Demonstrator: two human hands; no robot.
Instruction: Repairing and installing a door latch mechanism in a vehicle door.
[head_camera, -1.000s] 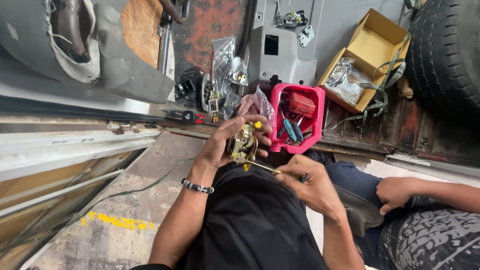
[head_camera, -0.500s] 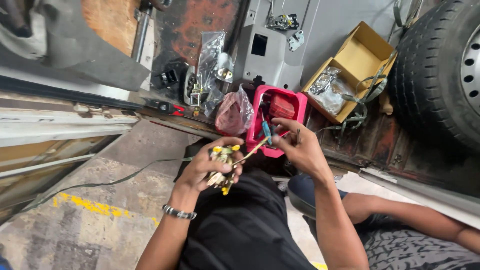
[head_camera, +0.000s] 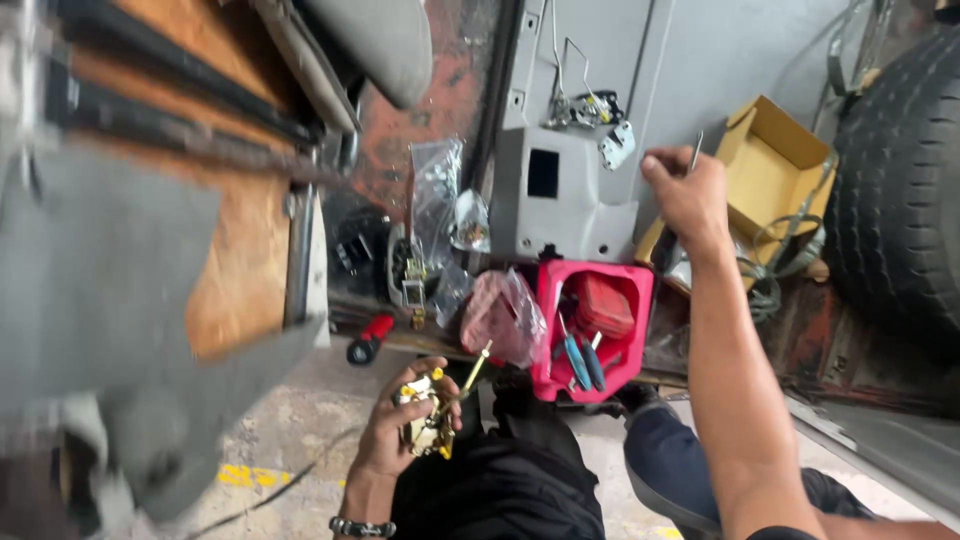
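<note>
My left hand (head_camera: 398, 432) holds a brass-coloured latch mechanism with yellow clips (head_camera: 428, 418) low over my dark trousers; a thin rod (head_camera: 474, 368) sticks up from it. My right hand (head_camera: 686, 196) is raised high, arm stretched out, fingers closed on a thin metal tool (head_camera: 695, 152) near the grey panel (head_camera: 560, 195). Below it sits a pink plastic tray (head_camera: 592, 330) with blue-handled screwdrivers (head_camera: 580, 362) and a red item.
A yellow cardboard box (head_camera: 770, 180) with wire stands beside a large tyre (head_camera: 900, 190) at right. Clear plastic bags of parts (head_camera: 440, 215) and a pinkish bag (head_camera: 500, 315) lie by the tray. A red-handled tool (head_camera: 368, 338) lies on the sill. A seat and door frame fill the left.
My right hand rose from beside the latch to the pink tray, then up to the grey panel with a thin tool. The view tilted upward. My left hand kept the latch.
</note>
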